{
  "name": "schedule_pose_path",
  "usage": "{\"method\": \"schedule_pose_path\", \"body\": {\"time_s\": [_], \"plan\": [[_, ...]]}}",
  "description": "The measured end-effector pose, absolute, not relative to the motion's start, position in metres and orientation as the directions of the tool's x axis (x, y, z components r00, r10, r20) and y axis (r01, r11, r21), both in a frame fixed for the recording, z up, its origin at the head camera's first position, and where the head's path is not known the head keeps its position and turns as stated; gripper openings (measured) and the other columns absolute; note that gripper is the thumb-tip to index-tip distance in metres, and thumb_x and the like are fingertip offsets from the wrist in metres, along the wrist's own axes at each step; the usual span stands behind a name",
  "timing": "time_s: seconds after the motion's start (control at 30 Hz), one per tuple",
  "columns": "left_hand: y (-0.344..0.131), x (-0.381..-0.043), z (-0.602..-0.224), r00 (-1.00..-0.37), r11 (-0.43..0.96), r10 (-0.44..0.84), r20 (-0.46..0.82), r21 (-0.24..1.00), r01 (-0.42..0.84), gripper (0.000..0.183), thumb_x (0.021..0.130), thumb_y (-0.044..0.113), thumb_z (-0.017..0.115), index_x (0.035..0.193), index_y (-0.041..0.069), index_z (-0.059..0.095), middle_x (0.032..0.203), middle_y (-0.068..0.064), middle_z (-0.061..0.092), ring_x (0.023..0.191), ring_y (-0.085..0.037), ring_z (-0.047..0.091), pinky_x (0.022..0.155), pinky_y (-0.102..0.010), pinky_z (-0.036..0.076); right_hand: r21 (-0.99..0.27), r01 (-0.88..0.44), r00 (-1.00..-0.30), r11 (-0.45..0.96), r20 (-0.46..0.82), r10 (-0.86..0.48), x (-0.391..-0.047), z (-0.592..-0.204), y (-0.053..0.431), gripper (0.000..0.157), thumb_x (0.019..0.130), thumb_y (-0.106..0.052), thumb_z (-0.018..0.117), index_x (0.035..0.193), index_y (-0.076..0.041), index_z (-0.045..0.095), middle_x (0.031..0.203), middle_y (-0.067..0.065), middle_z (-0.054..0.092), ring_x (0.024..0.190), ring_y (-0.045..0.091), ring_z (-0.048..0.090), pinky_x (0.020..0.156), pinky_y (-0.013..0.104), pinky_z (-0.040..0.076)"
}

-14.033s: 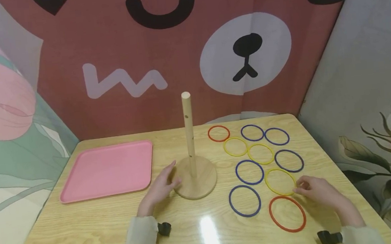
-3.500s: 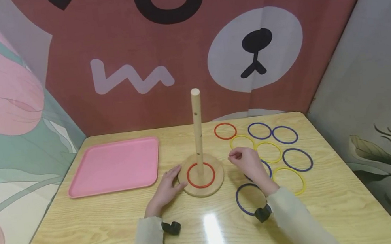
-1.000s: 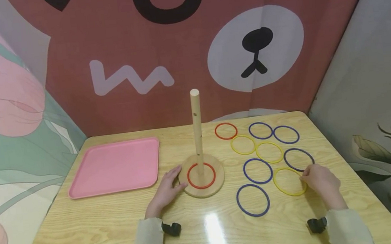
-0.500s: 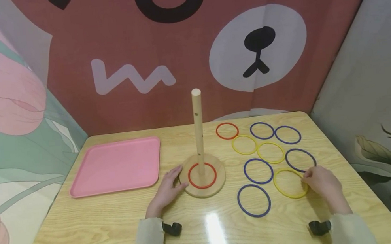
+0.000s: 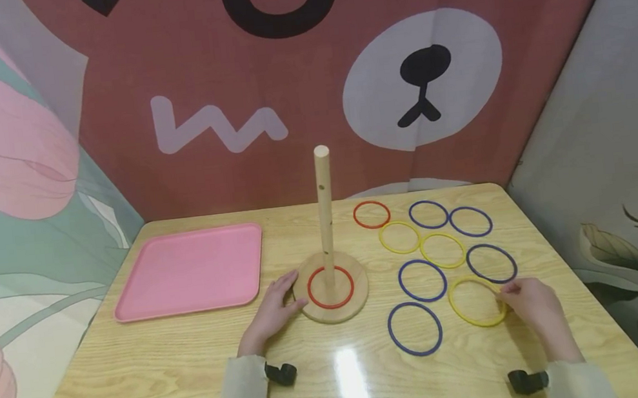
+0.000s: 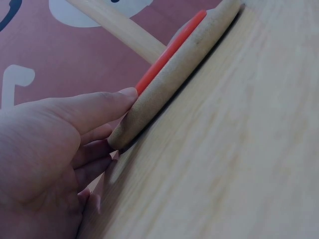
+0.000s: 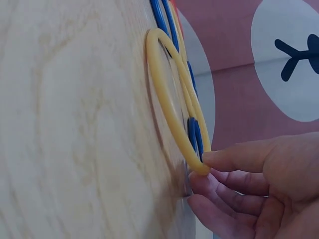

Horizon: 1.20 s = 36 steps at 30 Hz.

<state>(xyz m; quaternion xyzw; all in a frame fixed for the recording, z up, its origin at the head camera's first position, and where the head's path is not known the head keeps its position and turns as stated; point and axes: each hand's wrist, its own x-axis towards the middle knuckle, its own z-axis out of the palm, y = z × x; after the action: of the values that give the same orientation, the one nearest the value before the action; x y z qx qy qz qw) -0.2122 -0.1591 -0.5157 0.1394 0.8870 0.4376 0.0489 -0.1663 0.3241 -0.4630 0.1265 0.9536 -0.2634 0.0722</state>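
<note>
1. Your right hand [image 5: 534, 303] pinches a yellow ring [image 7: 171, 114] between thumb and fingers, at the ring's right side.
2. The yellow ring is tilted, its pinched side raised off the bench [image 5: 139, 373]; whether the opposite side touches the wood cannot be told.
3. Your left hand [image 5: 272, 307] rests at the left edge of the round wooden base [image 5: 358, 285], thumb spread apart from the fingers. The thumb tip touches the base near its rim; the fingers touch the side.
4. The wooden post [image 5: 325, 205] stands upright on this base. A red ring [image 6: 170, 52] lies flat on the base, around the post.
5. Just beside the pinched ring, near your right hand, lies a blue ring [image 5: 484, 246].
6. Two further blue rings lie between the pinched ring and the base: one farther back [image 5: 446, 283], one nearer to you [image 5: 389, 328].
7. Behind these you have two more yellow rings, one to the left [image 5: 380, 238] and one to the right [image 5: 464, 252].
8. At the rear of the bench lie a second red ring [image 5: 372, 228] and two adjoining blue rings [image 5: 448, 214].
9. A pink tray [image 5: 186, 271] lies left of the base, well apart from the rings.
</note>
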Motion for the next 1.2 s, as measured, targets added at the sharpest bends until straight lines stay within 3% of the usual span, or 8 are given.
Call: {"method": "schedule_pose_path", "body": {"time_s": [0.5, 0.63, 0.87, 0.97, 1.0, 1.03, 1.1, 1.2], "plan": [[-0.158, -0.212, -0.516, -0.958, 0.587, 0.286, 0.035, 0.783, 0.204, 0.07, 0.09, 0.024, 0.068, 0.149, 0.004, 0.036, 0.155, -0.016, 0.035, 0.146, -0.035, 0.027, 0.125, -0.051, 0.004, -0.495, 0.215, -0.976, 0.842, -0.098, 0.192, -0.164, -0.45, 0.326, 0.029, 0.092, -0.017, 0.058, 0.102, 0.008, 0.068, 0.092, 0.024, 0.07, 0.076, 0.026, 0.062, 0.059, 0.028, 0.044], [-0.158, -0.212, -0.516, -0.958, 0.591, 0.286, 0.034, 0.78, 0.204, 0.07, 0.09, 0.024, 0.068, 0.149, 0.005, 0.036, 0.155, -0.016, 0.035, 0.146, -0.035, 0.027, 0.125, -0.051, 0.004, -0.52, 0.203, -0.979, 0.829, -0.078, 0.191, -0.171, -0.436, 0.319, 0.031, 0.093, -0.019, 0.058, 0.104, 0.009, 0.067, 0.086, 0.021, 0.071, 0.069, 0.021, 0.065, 0.056, 0.026, 0.045], [-0.158, -0.211, -0.514, -0.957, 0.588, 0.286, 0.04, 0.782, 0.208, 0.07, 0.09, 0.023, 0.068, 0.149, 0.004, 0.036, 0.155, -0.016, 0.035, 0.146, -0.036, 0.027, 0.124, -0.052, 0.005, -0.556, 0.13, -0.986, 0.821, 0.012, 0.164, -0.187, -0.404, 0.3, 0.034, 0.094, -0.024, 0.059, 0.106, 0.007, 0.067, 0.091, 0.023, 0.072, 0.07, 0.025, 0.071, 0.055, 0.028, 0.05], [-0.159, -0.211, -0.514, -0.957, 0.588, 0.288, 0.036, 0.782, 0.207, 0.069, 0.09, 0.023, 0.068, 0.149, 0.004, 0.035, 0.156, -0.016, 0.034, 0.147, -0.035, 0.026, 0.125, -0.051, 0.004, -0.571, 0.087, -0.985, 0.816, 0.073, 0.157, -0.194, -0.39, 0.288, 0.031, 0.094, -0.024, 0.06, 0.104, 0.005, 0.069, 0.093, 0.023, 0.073, 0.072, 0.027, 0.072, 0.06, 0.035, 0.056], [-0.159, -0.211, -0.514, -0.957, 0.588, 0.287, 0.036, 0.782, 0.206, 0.069, 0.09, 0.023, 0.068, 0.149, 0.004, 0.035, 0.156, -0.016, 0.034, 0.147, -0.035, 0.026, 0.125, -0.052, 0.004, -0.578, 0.071, -0.984, 0.813, 0.092, 0.151, -0.197, -0.385, 0.284, 0.03, 0.094, -0.023, 0.061, 0.103, 0.004, 0.069, 0.092, 0.023, 0.073, 0.073, 0.028, 0.072, 0.071, 0.041, 0.057], [-0.159, -0.211, -0.514, -0.958, 0.588, 0.286, 0.034, 0.783, 0.203, 0.07, 0.09, 0.023, 0.068, 0.149, 0.004, 0.035, 0.156, -0.016, 0.034, 0.147, -0.035, 0.026, 0.125, -0.052, 0.004, -0.585, 0.059, -0.983, 0.809, 0.105, 0.148, -0.2, -0.38, 0.28, 0.03, 0.094, -0.023, 0.061, 0.103, 0.004, 0.069, 0.092, 0.023, 0.073, 0.074, 0.031, 0.072, 0.085, 0.048, 0.054], [-0.159, -0.211, -0.514, -0.958, 0.586, 0.286, 0.034, 0.785, 0.202, 0.069, 0.09, 0.024, 0.068, 0.149, 0.005, 0.035, 0.156, -0.016, 0.034, 0.147, -0.035, 0.026, 0.124, -0.052, 0.004, -0.595, 0.038, -0.982, 0.803, 0.127, 0.14, -0.204, -0.369, 0.271, 0.03, 0.095, -0.024, 0.06, 0.105, 0.003, 0.069, 0.093, 0.023, 0.073, 0.078, 0.034, 0.072, 0.106, 0.064, 0.034], [-0.159, -0.211, -0.515, -0.958, 0.582, 0.285, 0.037, 0.787, 0.203, 0.069, 0.09, 0.024, 0.068, 0.149, 0.005, 0.036, 0.156, -0.016, 0.034, 0.147, -0.036, 0.026, 0.124, -0.053, 0.005, -0.61, 0.014, -0.98, 0.792, 0.147, 0.131, -0.211, -0.354, 0.259, 0.031, 0.096, -0.025, 0.059, 0.107, 0.002, 0.068, 0.095, 0.024, 0.073, 0.084, 0.039, 0.07, 0.108, 0.076, 0.007]]}}
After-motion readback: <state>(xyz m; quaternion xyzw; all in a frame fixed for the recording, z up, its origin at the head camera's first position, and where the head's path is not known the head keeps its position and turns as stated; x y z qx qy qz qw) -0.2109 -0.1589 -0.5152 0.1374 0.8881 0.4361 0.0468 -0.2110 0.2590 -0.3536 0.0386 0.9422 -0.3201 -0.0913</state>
